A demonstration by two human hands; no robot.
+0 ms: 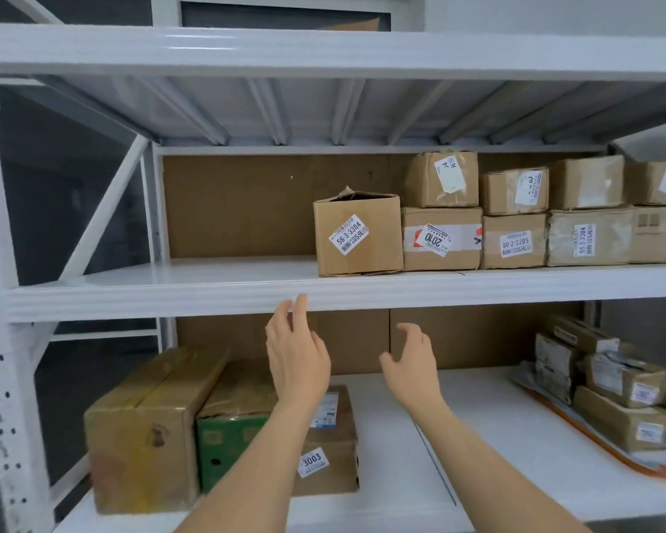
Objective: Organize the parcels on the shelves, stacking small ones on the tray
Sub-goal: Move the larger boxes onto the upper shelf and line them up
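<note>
**Empty hands raised before half-stocked parcel shelves**

White metal shelving unit (162, 290) filling the view, three levels visible. On the middle shelf (193, 280), a row of cardboard parcels (516, 225) packed from centre to right edge, stacked two high, labels facing out; leftmost of them a single box marked 56-3-3304 (358, 234), upright, top flap torn, touching the taped box marked 2010 (441, 240) on its right. Left half of that shelf bare.

On the lower shelf (477, 436), at left, a large brown carton (147, 428) lying with its long axis running front to back, pressed against a green-printed box (231, 436) and a brown box labelled 3003 (329, 444). At far right, an orange-rimmed tray (577, 436) set at an angle, carrying small parcels (616, 394) stacked in layers, long sides roughly along the tray.

Both bare forearms reaching up and forward from the bottom edge. Left hand (297, 359) highest, back toward the camera, fingers loosely spread and slightly curled, fingertips level with the front lip of the middle shelf, gripping nothing. Right hand (412, 363) lower, palm turned inward toward the left, fingers relaxed and bent, thumb out, likewise empty. The 56-3-3304 box sitting above and just right of the left fingertips, apart from them; tray well off to the right of both hands.
</note>
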